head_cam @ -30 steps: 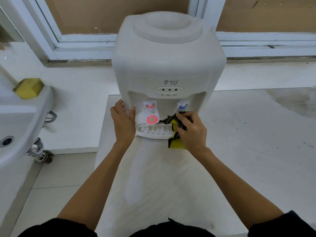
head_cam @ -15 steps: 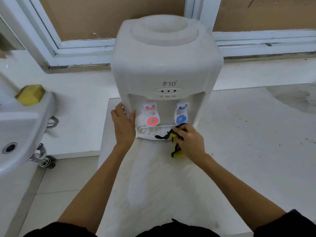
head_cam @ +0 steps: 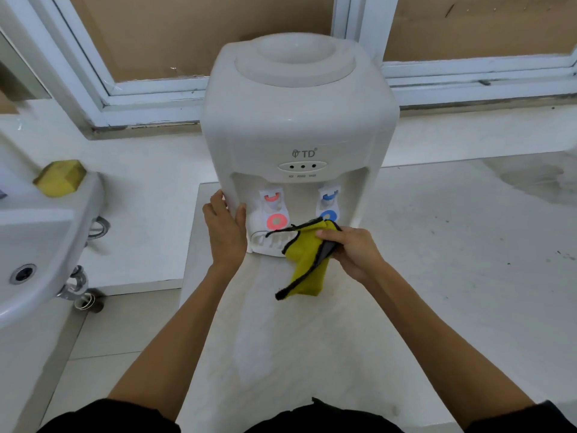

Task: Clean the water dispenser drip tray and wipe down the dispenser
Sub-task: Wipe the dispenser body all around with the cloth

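A white tabletop water dispenser (head_cam: 296, 120) stands on a pale counter (head_cam: 437, 276). It has a red tap (head_cam: 274, 210) on the left, a blue tap (head_cam: 327, 204) on the right and a slotted white drip tray (head_cam: 268, 242) below them. My left hand (head_cam: 226, 229) rests flat against the dispenser's lower left front corner, thumb on its face. My right hand (head_cam: 352, 248) grips a yellow cloth with black edging (head_cam: 304, 260) just in front of the tray's right end. One part of the cloth drapes over the tray, the rest hangs down onto the counter.
A white washbasin (head_cam: 40, 245) with a yellow sponge (head_cam: 59, 178) on its rim stands at the left, with chrome pipework (head_cam: 75, 282) under it. A white window frame (head_cam: 150, 89) runs behind the dispenser. A damp patch (head_cam: 537, 176) marks the counter at the far right.
My right hand has drawn the cloth from the blue tap down and out to the front of the drip tray, and the cloth now hangs unfolded. My left hand has stayed on the dispenser.
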